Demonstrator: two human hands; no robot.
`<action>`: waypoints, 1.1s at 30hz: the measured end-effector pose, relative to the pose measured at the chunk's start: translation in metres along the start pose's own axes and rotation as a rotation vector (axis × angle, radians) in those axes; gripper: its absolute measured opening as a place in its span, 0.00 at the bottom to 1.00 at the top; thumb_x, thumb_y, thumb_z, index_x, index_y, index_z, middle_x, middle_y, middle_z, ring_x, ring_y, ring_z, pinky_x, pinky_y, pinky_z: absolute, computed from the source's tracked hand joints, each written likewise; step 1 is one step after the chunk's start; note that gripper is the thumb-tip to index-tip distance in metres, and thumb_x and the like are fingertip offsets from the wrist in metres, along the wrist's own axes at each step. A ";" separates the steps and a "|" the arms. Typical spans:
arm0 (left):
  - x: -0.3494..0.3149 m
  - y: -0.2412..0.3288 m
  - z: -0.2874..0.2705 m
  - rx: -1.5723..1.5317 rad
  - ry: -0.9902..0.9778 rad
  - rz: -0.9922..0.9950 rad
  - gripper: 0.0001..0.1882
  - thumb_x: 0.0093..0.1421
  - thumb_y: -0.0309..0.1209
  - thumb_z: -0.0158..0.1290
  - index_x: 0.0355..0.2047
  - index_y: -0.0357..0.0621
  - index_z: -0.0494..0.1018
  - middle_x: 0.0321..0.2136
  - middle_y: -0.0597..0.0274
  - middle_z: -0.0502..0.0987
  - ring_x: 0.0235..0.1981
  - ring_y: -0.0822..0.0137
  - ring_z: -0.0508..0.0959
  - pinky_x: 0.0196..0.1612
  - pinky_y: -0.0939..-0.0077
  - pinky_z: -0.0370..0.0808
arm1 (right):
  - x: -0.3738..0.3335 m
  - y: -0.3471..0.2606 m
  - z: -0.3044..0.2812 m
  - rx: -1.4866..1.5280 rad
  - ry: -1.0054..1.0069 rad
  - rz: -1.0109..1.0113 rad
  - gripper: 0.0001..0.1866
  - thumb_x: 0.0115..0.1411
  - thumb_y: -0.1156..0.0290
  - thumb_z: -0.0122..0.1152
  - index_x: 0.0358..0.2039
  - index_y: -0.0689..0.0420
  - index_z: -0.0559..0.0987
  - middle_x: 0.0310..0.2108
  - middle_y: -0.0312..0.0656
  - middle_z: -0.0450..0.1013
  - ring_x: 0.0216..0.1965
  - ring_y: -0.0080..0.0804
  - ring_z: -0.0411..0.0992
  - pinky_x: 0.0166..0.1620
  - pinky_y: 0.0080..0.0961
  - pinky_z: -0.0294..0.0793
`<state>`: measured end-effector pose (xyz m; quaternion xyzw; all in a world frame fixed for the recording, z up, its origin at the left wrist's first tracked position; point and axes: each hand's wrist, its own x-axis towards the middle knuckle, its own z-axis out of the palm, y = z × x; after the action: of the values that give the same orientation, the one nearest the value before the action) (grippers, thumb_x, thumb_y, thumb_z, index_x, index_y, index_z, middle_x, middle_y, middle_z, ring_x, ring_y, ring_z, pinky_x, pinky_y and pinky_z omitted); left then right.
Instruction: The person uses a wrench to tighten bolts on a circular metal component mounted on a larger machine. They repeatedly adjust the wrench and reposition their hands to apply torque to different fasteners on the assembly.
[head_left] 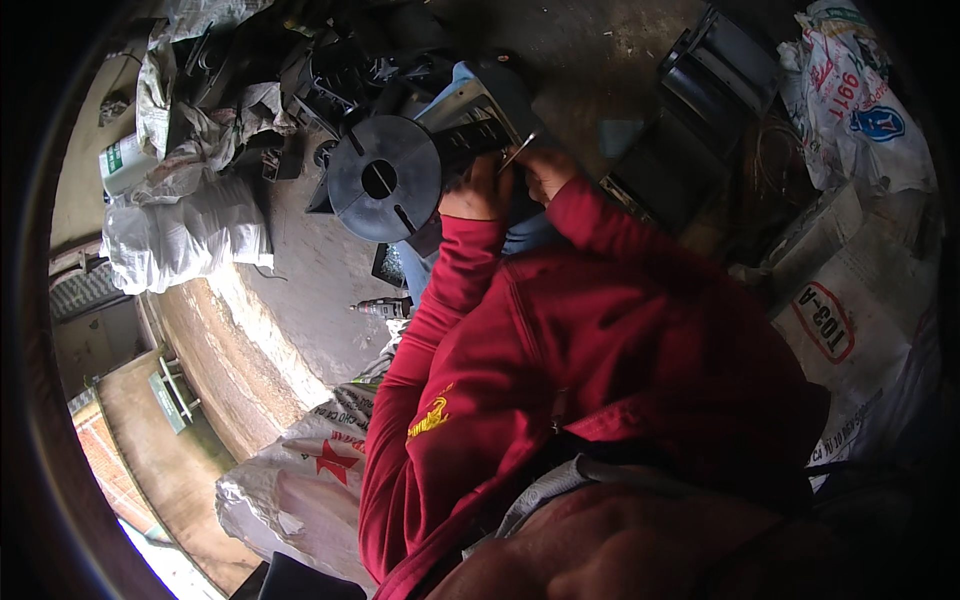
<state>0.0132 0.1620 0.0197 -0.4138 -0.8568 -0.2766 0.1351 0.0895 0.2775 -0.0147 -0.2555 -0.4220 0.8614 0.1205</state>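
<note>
In front of my lap lies a dark plastic assembly with a round grey disc (405,165), which has a hole in its middle and narrow slots. A black slotted arm (470,138) reaches right from the disc. My left hand (478,192) has its fingers curled against that arm at its near side. Beside it my right hand (550,172) is closed at a thin shiny metal rod (520,149), slanting between both hands. The rod's lower end is hidden by my fingers, so its kind cannot be told. Both sleeves are red.
Dark plastic parts (345,75) pile up beyond the disc. A drill-like tool (380,307) lies on the floor at left, near a small dark tray (388,265). Black housings (680,150) stand at right. White sacks (860,120) line the right; a wrapped white bundle (185,230) sits left.
</note>
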 end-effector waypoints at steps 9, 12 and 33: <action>0.003 0.005 -0.013 -0.075 0.039 0.048 0.08 0.53 0.35 0.58 0.35 0.54 0.78 0.27 0.60 0.80 0.25 0.58 0.80 0.24 0.68 0.74 | 0.007 0.006 -0.001 0.196 -0.013 0.128 0.12 0.58 0.61 0.63 0.21 0.48 0.72 0.11 0.24 0.58 0.08 0.13 0.53 0.12 0.17 0.45; -0.001 0.002 -0.008 0.007 0.013 0.017 0.09 0.53 0.36 0.58 0.35 0.55 0.77 0.27 0.60 0.80 0.25 0.58 0.80 0.24 0.68 0.74 | 0.008 0.010 -0.002 0.218 0.007 0.146 0.12 0.58 0.60 0.62 0.22 0.48 0.73 0.11 0.24 0.58 0.08 0.13 0.52 0.12 0.16 0.44; 0.003 0.004 -0.002 -0.062 0.012 0.088 0.11 0.51 0.32 0.57 0.36 0.52 0.76 0.23 0.61 0.78 0.23 0.58 0.79 0.28 0.67 0.74 | 0.019 0.023 -0.018 0.218 -0.023 0.159 0.08 0.61 0.61 0.56 0.28 0.49 0.72 0.13 0.26 0.55 0.09 0.14 0.51 0.11 0.14 0.47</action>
<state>0.0145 0.1654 0.0243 -0.4532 -0.8280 -0.2994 0.1391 0.0836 0.2837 -0.0483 -0.2635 -0.3060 0.9118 0.0741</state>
